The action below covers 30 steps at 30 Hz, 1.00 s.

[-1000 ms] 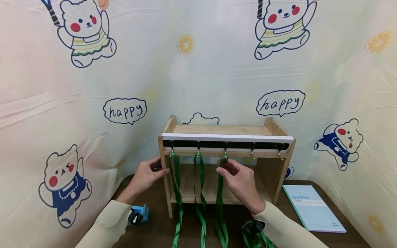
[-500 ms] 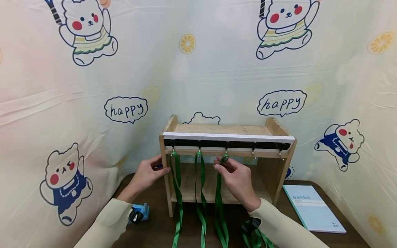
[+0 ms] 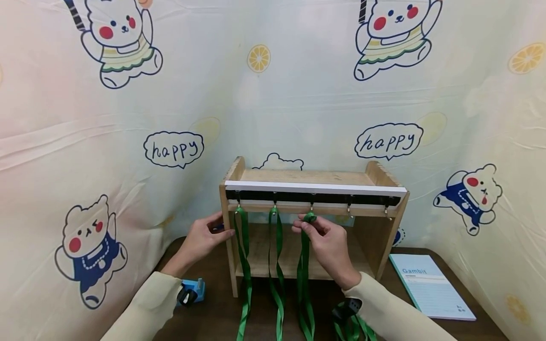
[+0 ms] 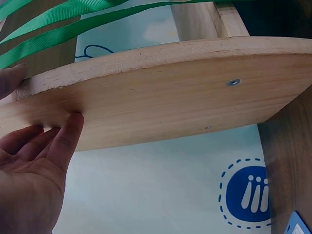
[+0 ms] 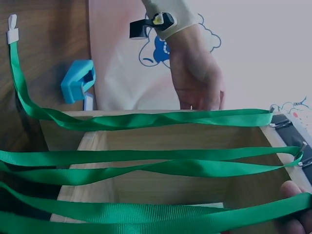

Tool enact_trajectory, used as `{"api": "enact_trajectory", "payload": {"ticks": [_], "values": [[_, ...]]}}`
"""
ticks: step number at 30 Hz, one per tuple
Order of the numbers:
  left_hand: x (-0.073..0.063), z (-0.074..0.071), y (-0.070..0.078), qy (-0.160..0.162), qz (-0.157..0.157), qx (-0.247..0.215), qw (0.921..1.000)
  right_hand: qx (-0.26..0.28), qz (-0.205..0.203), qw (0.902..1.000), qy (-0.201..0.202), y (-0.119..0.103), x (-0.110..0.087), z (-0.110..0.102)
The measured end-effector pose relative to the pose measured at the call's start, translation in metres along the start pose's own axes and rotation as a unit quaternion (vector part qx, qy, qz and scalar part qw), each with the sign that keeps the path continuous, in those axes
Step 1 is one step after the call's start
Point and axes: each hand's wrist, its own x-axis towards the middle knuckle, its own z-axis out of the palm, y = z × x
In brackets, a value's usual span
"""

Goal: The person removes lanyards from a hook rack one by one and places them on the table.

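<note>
A small wooden shelf (image 3: 307, 177) carries a black-and-white strip of hooks (image 3: 330, 197) along its front. My left hand (image 3: 204, 240) holds the shelf's left side panel (image 4: 161, 97), thumb at the front edge and fingertips against the outer face. With thumb and fingers, my right hand (image 3: 332, 248) pinches a green lanyard (image 3: 303, 270) near its top, just below the middle hook. Two other green lanyards, one on the far left (image 3: 243, 246) and one beside it (image 3: 279, 246), hang from hooks. A white clip (image 5: 13, 35) ends one lanyard.
Two bare hooks, one (image 3: 349, 209) nearer the middle and one (image 3: 387, 211) farther right, are on the strip. More green lanyards (image 3: 353, 327) lie under my right wrist. A notebook (image 3: 431, 284) lies right of the shelf, a small blue tape dispenser (image 5: 75, 83) at its left.
My right thumb has risen slightly along the middle lanyard, and the fingers now close around its top. Its strands hang closer together. My left hand keeps its place on the panel.
</note>
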Motion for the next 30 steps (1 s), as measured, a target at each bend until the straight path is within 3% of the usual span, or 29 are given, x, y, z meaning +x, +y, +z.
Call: {"api": "enact_trajectory", "payload": {"ticks": [19,30], "values": [[0.001,-0.002,0.001,-0.002,-0.005,-0.004,1.0000,0.023,-0.066,0.9975,0.007,-0.004,-0.009,-0.018],[0.000,-0.001,0.001,-0.001,-0.002,-0.008,1.0000,0.023,0.000,0.9995,0.022,0.011,-0.015,-0.032]]}}
